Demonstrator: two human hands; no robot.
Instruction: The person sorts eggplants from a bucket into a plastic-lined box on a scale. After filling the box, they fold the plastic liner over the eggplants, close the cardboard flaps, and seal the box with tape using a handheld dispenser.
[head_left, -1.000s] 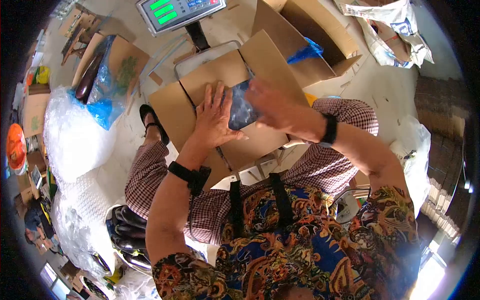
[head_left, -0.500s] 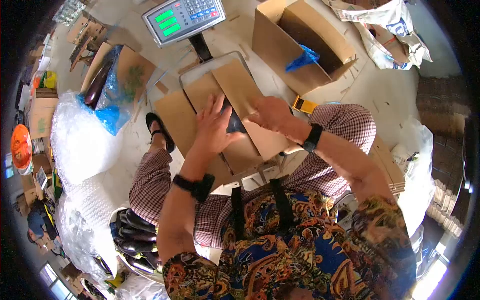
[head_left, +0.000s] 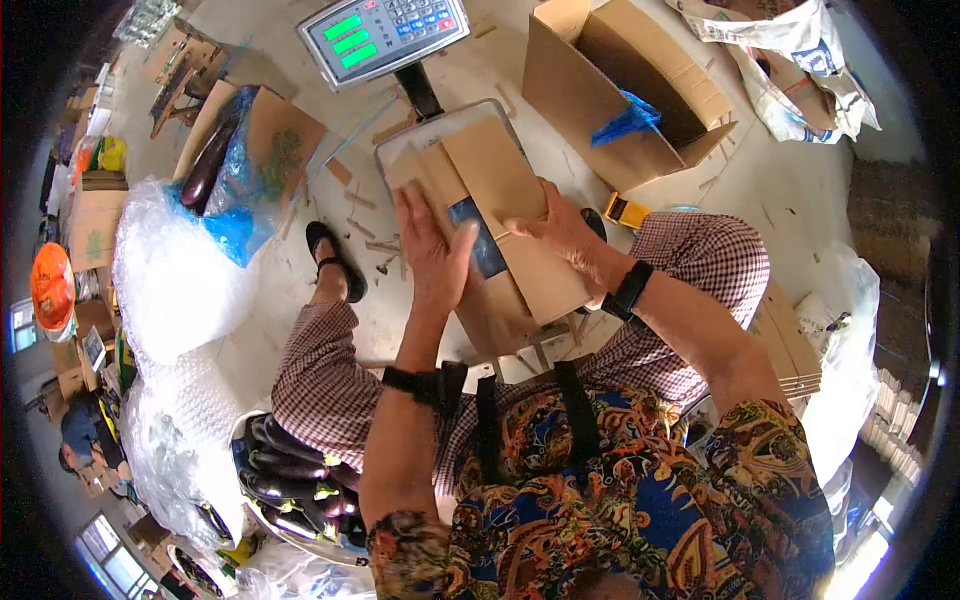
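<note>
A cardboard box (head_left: 535,270) sits on the scale platform (head_left: 505,115) between my knees. Its top flaps lie nearly together, with a dark blue-black patch (head_left: 478,238) showing in the gap. My left hand (head_left: 435,245) lies along the left flap, fingers stretched out and thumb apart, resting on the cardboard. On the other side, my right hand (head_left: 560,235) grips the box's right edge, thumb on top and fingers around the side. What lies inside the box is mostly hidden.
The scale's lit display (head_left: 385,35) stands behind the box. An upright carton (head_left: 560,95) holding blue plastic is at the back right. A yellow tool (head_left: 627,211) lies by my right knee. At left are an eggplant (head_left: 208,170) in a carton, bubble wrap (head_left: 180,290) and a tub of eggplants (head_left: 290,470).
The left flap has swung inward and down, narrowing on that side. My left hand has shifted to its outer edge. My right hand has opened out from a fist-like hold along the right edge.
</note>
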